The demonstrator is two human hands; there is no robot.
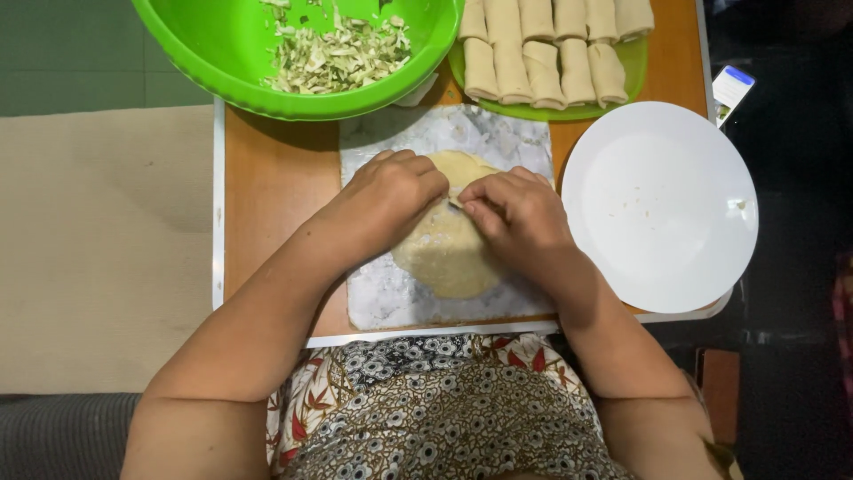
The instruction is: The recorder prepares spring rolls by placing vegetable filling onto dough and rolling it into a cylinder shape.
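A thin round pale dough wrapper (447, 253) is pressed by the left hand (391, 196) and right hand (515, 213) on a marbled grey board (391, 302). Beyond the board, a green plastic bowl of shredded filling (222, 53) is seen.

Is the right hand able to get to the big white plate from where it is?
Probably yes. The right hand rests on the round wrapper, and the white plate lies just beside it on that side, with nothing standing between them.
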